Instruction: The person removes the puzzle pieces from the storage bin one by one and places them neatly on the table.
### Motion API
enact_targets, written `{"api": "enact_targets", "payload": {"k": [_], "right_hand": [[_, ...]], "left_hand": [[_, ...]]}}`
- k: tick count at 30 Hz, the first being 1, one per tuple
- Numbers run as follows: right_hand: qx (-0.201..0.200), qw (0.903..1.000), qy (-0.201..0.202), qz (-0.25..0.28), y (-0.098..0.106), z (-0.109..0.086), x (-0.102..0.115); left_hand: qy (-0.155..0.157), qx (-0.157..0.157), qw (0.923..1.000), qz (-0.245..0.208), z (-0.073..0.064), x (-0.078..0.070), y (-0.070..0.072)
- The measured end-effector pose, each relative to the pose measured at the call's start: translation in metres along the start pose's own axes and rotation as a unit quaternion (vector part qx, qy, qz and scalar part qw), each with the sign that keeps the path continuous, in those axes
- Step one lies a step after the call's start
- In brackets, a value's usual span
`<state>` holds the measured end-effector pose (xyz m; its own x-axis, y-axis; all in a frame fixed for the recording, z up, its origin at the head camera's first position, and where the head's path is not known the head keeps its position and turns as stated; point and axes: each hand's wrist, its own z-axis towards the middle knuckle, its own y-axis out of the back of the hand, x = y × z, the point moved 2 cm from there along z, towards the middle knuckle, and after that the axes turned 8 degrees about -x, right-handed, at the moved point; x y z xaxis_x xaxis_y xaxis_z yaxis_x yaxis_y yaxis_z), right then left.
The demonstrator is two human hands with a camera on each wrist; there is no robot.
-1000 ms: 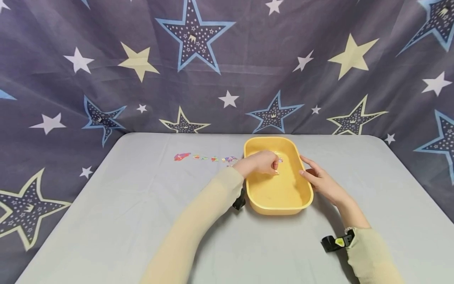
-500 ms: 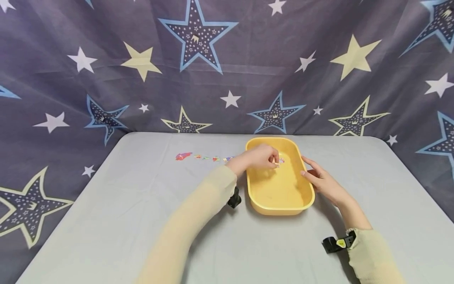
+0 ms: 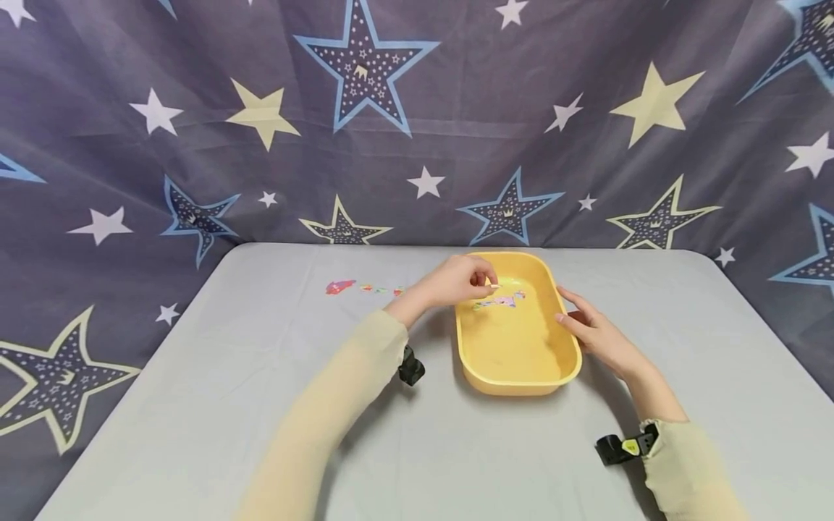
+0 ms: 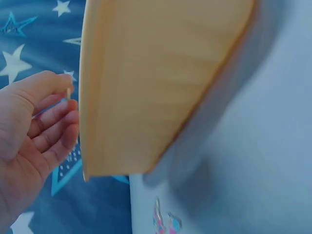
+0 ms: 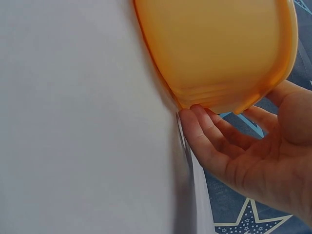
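My left hand (image 3: pixel 459 281) is over the left rim of a yellow plastic tub (image 3: pixel 515 354). Between thumb and forefinger it pinches a small thin puzzle piece (image 4: pixel 68 94), seen edge-on with a pale edge. Below it, inside the tub, lie several colourful puzzle pieces (image 3: pixel 502 301) in a short row. My right hand (image 3: pixel 602 336) holds the tub's right side, thumb at the rim and fingers against the outer wall, as the right wrist view shows. The tub's outer wall (image 4: pixel 146 87) fills the middle of the left wrist view.
A red and purple piece (image 3: pixel 340 287) lies on the grey-covered table (image 3: pixel 215 405), left of the tub. Several smaller pieces (image 3: pixel 374 289) trail from it toward my left wrist, which hides part of that row. A star-patterned curtain (image 3: pixel 404 145) hangs behind the table.
My left hand has lifted from the tub's floor and moved left toward the rim, holding the piece. More pieces inside the tub now show. My right hand stays at the tub's side.
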<state>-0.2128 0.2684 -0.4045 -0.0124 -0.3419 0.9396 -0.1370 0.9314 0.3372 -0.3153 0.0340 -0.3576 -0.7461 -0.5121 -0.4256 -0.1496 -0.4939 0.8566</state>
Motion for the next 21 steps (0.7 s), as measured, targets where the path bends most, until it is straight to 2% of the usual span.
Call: {"api": "enact_targets", "payload": {"k": [12,21], "right_hand": [[-0.001,1.0,0.0,-0.005,0.001,0.001,-0.001],[-0.002,1.0,0.0,-0.005,0.001,0.002,-0.002]], "left_hand": [[0.019,-0.041,0.9989,0.007,-0.019,0.012,0.019],[0.037,-0.068,0.9969,-0.012,-0.038,0.024,0.025]]}}
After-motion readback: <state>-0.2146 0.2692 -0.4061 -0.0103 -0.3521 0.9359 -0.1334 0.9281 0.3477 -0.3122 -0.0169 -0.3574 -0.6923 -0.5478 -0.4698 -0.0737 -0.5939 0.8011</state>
